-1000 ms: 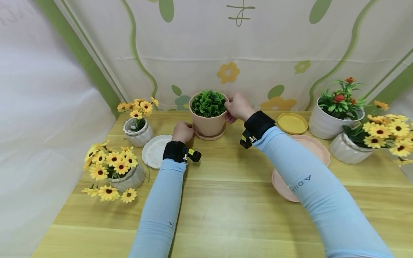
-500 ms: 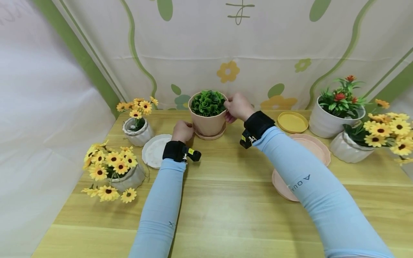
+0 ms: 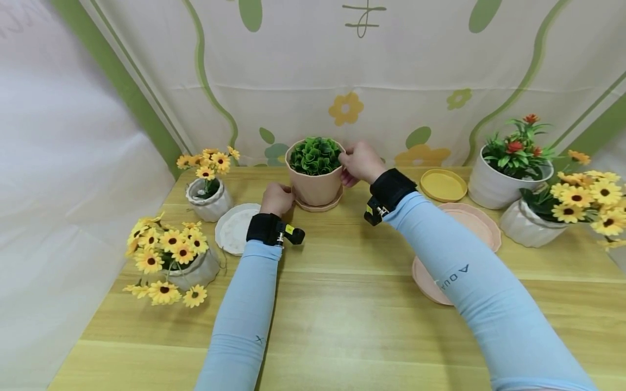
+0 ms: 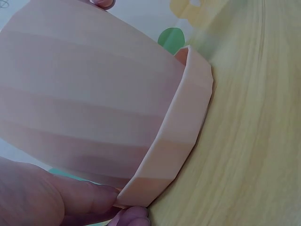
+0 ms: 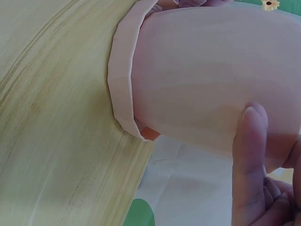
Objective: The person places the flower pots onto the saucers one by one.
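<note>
A pink flowerpot (image 3: 317,189) with leafy green foliage (image 3: 317,156) stands in a matching pink saucer (image 3: 320,208) near the table's back edge. My left hand (image 3: 276,199) pinches the saucer's left rim; in the left wrist view its thumb (image 4: 87,194) lies at the rim with fingertips just beyond it. At the pot's upper right, my right hand (image 3: 363,162) grips the rim. One finger (image 5: 249,141) of that hand lies along the pot's outer wall in the right wrist view. The pot sits upright inside the saucer's raised edge.
On the left are a white saucer (image 3: 233,231) and two white pots with yellow flowers (image 3: 209,205) (image 3: 195,270). A yellow saucer (image 3: 443,185), pink plates (image 3: 481,225), a red-flowered pot (image 3: 499,182) and a yellow-flowered pot (image 3: 530,225) stand right. A printed curtain (image 3: 303,65) hangs behind.
</note>
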{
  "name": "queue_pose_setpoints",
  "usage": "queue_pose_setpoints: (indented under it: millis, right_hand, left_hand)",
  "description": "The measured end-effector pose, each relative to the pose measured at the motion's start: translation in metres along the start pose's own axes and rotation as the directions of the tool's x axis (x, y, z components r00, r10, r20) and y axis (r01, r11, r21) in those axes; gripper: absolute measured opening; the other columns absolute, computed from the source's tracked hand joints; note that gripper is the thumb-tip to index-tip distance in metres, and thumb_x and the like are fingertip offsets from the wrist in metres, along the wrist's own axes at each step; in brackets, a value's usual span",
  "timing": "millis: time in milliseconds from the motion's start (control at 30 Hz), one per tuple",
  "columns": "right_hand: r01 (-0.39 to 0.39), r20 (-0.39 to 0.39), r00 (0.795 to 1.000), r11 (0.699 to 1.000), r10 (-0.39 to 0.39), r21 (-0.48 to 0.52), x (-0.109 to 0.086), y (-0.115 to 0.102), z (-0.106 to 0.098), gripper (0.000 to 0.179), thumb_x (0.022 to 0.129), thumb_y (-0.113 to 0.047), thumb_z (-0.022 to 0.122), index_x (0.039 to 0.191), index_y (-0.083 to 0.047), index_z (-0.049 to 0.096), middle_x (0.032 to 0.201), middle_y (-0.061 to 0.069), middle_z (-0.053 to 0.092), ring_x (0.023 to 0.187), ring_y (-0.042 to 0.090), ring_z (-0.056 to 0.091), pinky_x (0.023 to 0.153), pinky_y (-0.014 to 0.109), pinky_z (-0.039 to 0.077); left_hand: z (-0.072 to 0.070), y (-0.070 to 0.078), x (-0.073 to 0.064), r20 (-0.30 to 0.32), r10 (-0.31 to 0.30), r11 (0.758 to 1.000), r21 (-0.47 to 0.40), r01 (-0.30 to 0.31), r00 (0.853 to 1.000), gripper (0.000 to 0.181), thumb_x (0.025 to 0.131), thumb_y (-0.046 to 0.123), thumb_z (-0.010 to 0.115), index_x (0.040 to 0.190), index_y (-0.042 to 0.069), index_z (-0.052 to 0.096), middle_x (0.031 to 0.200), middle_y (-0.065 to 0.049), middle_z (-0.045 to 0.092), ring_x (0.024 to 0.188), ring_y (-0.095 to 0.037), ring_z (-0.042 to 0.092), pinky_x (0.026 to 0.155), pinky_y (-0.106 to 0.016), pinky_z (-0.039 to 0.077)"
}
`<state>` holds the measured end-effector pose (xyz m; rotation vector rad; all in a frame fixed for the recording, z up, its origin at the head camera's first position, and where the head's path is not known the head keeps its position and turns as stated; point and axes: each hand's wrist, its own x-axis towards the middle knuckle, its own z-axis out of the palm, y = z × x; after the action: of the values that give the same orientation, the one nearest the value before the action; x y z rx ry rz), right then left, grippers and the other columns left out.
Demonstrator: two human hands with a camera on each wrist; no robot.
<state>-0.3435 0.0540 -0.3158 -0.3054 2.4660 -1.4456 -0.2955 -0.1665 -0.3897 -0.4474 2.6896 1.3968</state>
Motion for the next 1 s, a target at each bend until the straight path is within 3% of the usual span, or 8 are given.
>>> queue_pose_setpoints:
  millis: [300, 533, 700, 867, 1000]
  right_hand:
    - [-0.021, 0.005, 1.000, 0.999, 0.021, 0.025, 0.002, 0.002, 0.001, 0.032, 0.103, -0.016, 0.042, 0.101, 0.006, 0.066, 0.068, 0.015, 0.066, 0.050, 0.021, 0.065, 0.062, 0.046, 0.059]
    - [-0.031, 0.004, 1.000, 0.998, 0.030, 0.052, 0.000, 0.006, 0.002, 0.036, 0.104, -0.019, 0.043, 0.125, 0.005, 0.060, 0.072, 0.018, 0.068, 0.052, 0.022, 0.066, 0.066, 0.048, 0.058]
    - [-0.026, -0.005, 1.000, 0.998, 0.027, 0.051, -0.001, 0.013, 0.003, 0.043, 0.105, -0.028, 0.042, 0.131, 0.002, 0.058, 0.079, 0.022, 0.069, 0.056, 0.023, 0.068, 0.065, 0.046, 0.059]
    - [-0.024, -0.013, 1.000, 0.999, 0.024, 0.032, -0.002, 0.018, 0.004, 0.051, 0.106, -0.041, 0.040, 0.130, 0.000, 0.058, 0.102, 0.025, 0.064, 0.080, 0.035, 0.071, 0.070, 0.043, 0.059]
    - [-0.029, 0.007, 1.000, 0.995, 0.029, 0.097, -0.001, 0.021, 0.006, 0.058, 0.106, -0.048, 0.036, 0.125, 0.004, 0.053, 0.123, 0.022, 0.054, 0.104, 0.043, 0.064, 0.081, 0.045, 0.057]
  left_hand:
    - [0.000, -0.001, 0.000, 0.004, -0.009, 1.000, -0.021, 0.010, 1.000, 0.024, 0.099, 0.014, 0.058, 0.113, -0.001, 0.071, 0.100, -0.015, 0.070, 0.086, -0.025, 0.061, 0.073, -0.032, 0.048]
    - [-0.001, 0.000, 0.001, 0.008, -0.019, 1.000, -0.015, 0.019, 1.000, 0.024, 0.099, 0.014, 0.058, 0.113, -0.001, 0.070, 0.103, -0.015, 0.069, 0.089, -0.026, 0.060, 0.075, -0.032, 0.047]
    - [-0.001, 0.001, 0.001, 0.012, -0.020, 1.000, -0.001, 0.020, 1.000, 0.026, 0.100, 0.016, 0.058, 0.115, -0.001, 0.070, 0.105, -0.015, 0.068, 0.092, -0.027, 0.059, 0.077, -0.033, 0.048]
    - [-0.001, 0.000, 0.002, 0.018, -0.027, 1.000, 0.002, 0.027, 0.999, 0.027, 0.099, 0.017, 0.058, 0.117, -0.001, 0.070, 0.107, -0.015, 0.068, 0.094, -0.028, 0.059, 0.080, -0.035, 0.048]
    - [-0.001, 0.000, 0.002, 0.017, -0.026, 1.000, 0.004, 0.026, 1.000, 0.027, 0.099, 0.017, 0.058, 0.117, 0.000, 0.070, 0.106, -0.014, 0.068, 0.093, -0.027, 0.059, 0.078, -0.034, 0.048]
